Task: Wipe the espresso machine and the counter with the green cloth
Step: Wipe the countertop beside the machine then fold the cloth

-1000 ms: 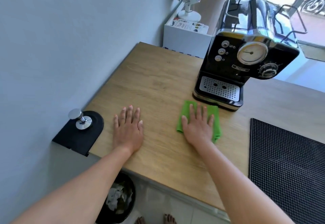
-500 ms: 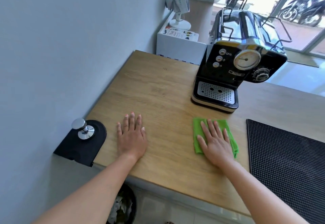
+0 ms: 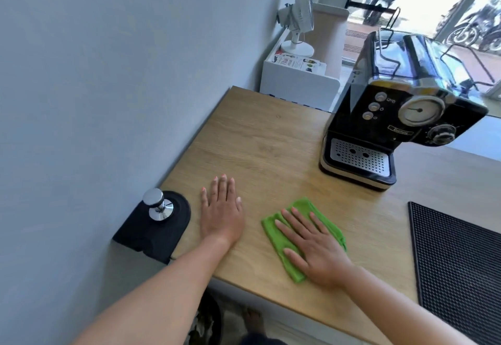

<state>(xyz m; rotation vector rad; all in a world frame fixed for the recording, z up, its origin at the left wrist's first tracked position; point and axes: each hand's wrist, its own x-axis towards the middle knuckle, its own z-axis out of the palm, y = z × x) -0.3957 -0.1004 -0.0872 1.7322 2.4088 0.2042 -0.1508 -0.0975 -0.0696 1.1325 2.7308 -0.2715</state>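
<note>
A folded green cloth (image 3: 282, 239) lies flat on the wooden counter (image 3: 257, 144) near its front edge. My right hand (image 3: 311, 247) presses down on the cloth with straight, spread fingers and covers most of it. To the left, my left hand (image 3: 221, 214) rests palm down on the bare wood with its fingers straight. The black and chrome espresso machine (image 3: 401, 117) stands at the back right of the counter, well clear of both hands, with its drip grate facing me.
A steel tamper (image 3: 157, 205) stands on a black mat (image 3: 151, 232) at the counter's left corner by the wall. A black ribbed bar mat (image 3: 458, 263) covers the right side. Behind the counter is a white cabinet with a small fan (image 3: 298, 22).
My right hand has slid the green cloth from just in front of the machine's base toward me and the front edge. My left hand stays flat on the wood.
</note>
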